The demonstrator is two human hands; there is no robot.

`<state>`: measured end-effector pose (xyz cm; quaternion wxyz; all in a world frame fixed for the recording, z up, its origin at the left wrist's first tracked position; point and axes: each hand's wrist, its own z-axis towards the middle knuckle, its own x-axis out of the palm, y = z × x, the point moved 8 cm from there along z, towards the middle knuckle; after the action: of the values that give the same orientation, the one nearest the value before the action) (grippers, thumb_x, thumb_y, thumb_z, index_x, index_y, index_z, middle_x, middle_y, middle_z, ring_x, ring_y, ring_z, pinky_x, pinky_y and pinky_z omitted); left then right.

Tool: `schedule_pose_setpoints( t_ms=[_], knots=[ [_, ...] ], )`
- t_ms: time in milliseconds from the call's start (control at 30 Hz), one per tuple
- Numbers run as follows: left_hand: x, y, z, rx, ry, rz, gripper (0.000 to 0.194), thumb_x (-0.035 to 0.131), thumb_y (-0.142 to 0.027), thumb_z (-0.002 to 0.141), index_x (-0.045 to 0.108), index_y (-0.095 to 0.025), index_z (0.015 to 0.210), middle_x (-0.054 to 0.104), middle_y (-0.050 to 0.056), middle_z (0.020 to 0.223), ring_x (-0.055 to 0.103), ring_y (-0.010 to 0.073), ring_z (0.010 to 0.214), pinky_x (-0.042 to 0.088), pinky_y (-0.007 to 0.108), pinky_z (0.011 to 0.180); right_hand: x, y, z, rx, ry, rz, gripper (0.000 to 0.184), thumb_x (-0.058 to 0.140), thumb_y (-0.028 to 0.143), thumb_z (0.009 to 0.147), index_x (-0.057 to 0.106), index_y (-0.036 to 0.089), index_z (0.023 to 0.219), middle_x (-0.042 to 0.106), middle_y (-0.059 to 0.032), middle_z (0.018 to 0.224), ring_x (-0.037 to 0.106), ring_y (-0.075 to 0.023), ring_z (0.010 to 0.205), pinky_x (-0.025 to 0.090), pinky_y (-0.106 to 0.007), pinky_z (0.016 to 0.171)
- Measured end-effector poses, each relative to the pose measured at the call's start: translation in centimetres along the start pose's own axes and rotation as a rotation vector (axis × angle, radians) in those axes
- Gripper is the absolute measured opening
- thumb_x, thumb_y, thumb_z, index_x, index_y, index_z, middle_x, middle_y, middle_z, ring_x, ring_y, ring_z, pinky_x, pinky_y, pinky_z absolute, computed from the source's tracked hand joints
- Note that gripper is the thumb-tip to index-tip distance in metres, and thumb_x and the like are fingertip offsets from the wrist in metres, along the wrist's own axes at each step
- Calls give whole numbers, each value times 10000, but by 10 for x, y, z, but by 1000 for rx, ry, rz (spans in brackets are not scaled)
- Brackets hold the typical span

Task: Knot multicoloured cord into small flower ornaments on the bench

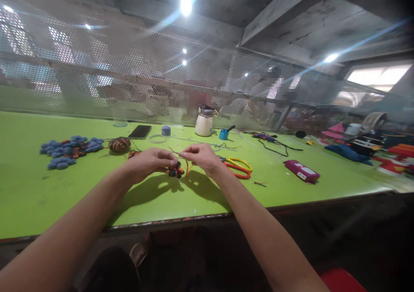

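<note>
A small crocheted flower [176, 171] in dark and orange yarn hangs just above the green table, pinched in the fingers of my left hand [152, 163]. Close beside it, the fingertips of my right hand [201, 157] are pressed together on an orange yarn strand [186, 167]. A thin piece sticks out to the left of those fingertips; whether it is yarn or a tool I cannot tell. Behind my left wrist lie a multicolour yarn ball [119, 145] and part of another piece in the same yarn. Scissors [239, 167] with red and yellow handles lie right of my right hand.
Blue crocheted flowers [61, 162] lie at the left, near a black phone [140, 131]. A white jug [204, 124] and a blue pot [223, 133] stand at the back. Towards the right are cables [271, 143], a magenta box [302, 171] and piled goods. A perforated metal screen rises behind.
</note>
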<state>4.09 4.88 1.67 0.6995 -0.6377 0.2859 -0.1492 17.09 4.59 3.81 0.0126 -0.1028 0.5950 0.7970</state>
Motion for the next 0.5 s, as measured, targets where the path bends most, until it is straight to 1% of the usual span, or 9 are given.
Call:
schedule_pose_setpoints(
  t_ms=[67,133,233,367,400,500],
  knots=[
    [1,0,0,-9,4,-7,199,740,-336,664,703,-172,770,695,62,807,609,180,749,460,309,731,2,0,-1,12,24,39,246,762,341,570,659,130,642,518,48,483,370,-52,444,287,-210,441],
    [2,0,-1,-20,5,-11,184,739,-326,665,705,-172,761,692,54,792,601,167,729,450,295,712,5,1,-1,7,53,107,258,764,348,570,648,128,642,539,38,492,367,-45,411,265,-207,405],
    [2,1,-1,-27,4,-10,164,733,-308,673,703,-172,758,678,41,775,588,150,716,437,279,695,7,2,-2,13,89,195,239,756,320,586,636,121,641,593,8,528,455,-58,415,299,-197,386],
    [2,1,-1,-30,17,-26,162,727,-298,681,700,-168,773,668,37,777,586,147,719,434,274,694,6,-2,-3,85,84,226,230,755,293,609,619,116,666,665,-36,635,543,-75,443,354,-184,381],
    [2,1,-1,-33,18,-30,163,727,-295,681,698,-166,776,666,37,777,587,147,719,435,275,697,6,-3,-3,101,80,228,228,755,285,618,613,116,674,671,-42,642,558,-81,451,370,-185,387],
    [2,1,-2,-49,13,-38,167,727,-287,678,688,-156,775,661,36,776,591,149,725,440,281,709,4,-5,-2,121,60,220,203,749,247,647,599,115,680,651,-29,575,583,-95,466,405,-189,413]
  ],
)
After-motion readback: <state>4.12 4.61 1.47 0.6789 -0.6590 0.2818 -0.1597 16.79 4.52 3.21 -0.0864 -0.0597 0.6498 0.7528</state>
